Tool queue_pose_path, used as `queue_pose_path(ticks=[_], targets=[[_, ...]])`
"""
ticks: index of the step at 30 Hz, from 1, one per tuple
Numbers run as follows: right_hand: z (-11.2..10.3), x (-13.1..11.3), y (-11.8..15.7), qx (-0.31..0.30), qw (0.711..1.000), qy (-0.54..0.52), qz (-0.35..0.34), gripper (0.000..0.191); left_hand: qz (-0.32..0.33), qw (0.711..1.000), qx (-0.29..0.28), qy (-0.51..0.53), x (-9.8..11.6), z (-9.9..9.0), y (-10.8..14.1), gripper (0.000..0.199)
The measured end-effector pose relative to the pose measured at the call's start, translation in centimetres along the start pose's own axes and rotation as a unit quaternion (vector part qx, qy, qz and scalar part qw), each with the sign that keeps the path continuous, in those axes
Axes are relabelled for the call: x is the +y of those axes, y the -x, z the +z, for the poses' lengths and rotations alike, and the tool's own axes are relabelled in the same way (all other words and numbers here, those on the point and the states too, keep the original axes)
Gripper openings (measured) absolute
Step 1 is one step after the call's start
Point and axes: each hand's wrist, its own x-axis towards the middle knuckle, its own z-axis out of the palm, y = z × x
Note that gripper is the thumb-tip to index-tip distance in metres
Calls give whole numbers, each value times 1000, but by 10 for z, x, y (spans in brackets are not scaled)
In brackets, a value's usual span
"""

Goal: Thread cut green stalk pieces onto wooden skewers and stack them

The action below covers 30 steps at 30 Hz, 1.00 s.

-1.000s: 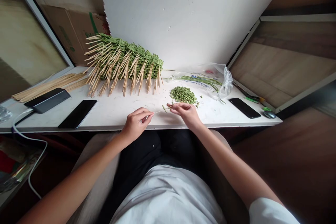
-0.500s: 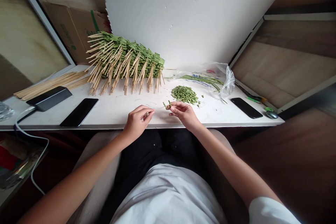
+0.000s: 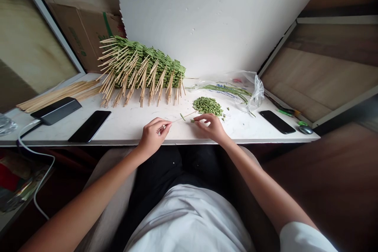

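Observation:
My left hand (image 3: pixel 154 136) pinches a thin wooden skewer (image 3: pixel 185 116) that points right and slightly up. One short green bean piece (image 3: pixel 182 117) is on the skewer or just beside it. My right hand (image 3: pixel 209 125) is closed in a pinch near a short green piece (image 3: pixel 192 121), just below the pile of cut green pieces (image 3: pixel 207 105). Behind my left hand lies a large stack of skewered green pieces (image 3: pixel 147 65), with bare stick ends pointing toward me.
Loose skewers (image 3: pixel 56 95), a dark grey device (image 3: pixel 56 111) and a black phone (image 3: pixel 90 126) lie at left. At right are a plastic bag (image 3: pixel 256 90) with long green stems (image 3: pixel 228 89), another phone (image 3: pixel 277 121) and a mouse (image 3: pixel 306 129). A white board (image 3: pixel 206 19) stands behind.
My right hand has moved slightly up and right, away from the skewer. Two pieces were by its fingertips before; now one is at the skewer and one near the fingertips.

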Motion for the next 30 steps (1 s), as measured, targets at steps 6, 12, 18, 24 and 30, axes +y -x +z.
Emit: queue_pose_path(ticks=[6, 12, 18, 24, 30], targets=[[15, -14, 9, -13, 1000, 14, -11, 30, -1, 1000, -2, -7, 5, 4, 1, 13], [36, -20, 15, -25, 982, -156, 105, 38, 14, 1000, -23, -6, 13, 10, 6, 15], [28, -14, 10, -38, 976, -184, 110, 33, 14, 1000, -26, -7, 14, 11, 7, 15], [4, -8, -4, 58, 974, -208, 75, 55, 11, 1000, -3, -20, 6, 7, 4, 14], [-7, -1, -11, 110, 962, -233, 85, 38, 0, 1000, 2, -21, 7, 4, 2, 13]])
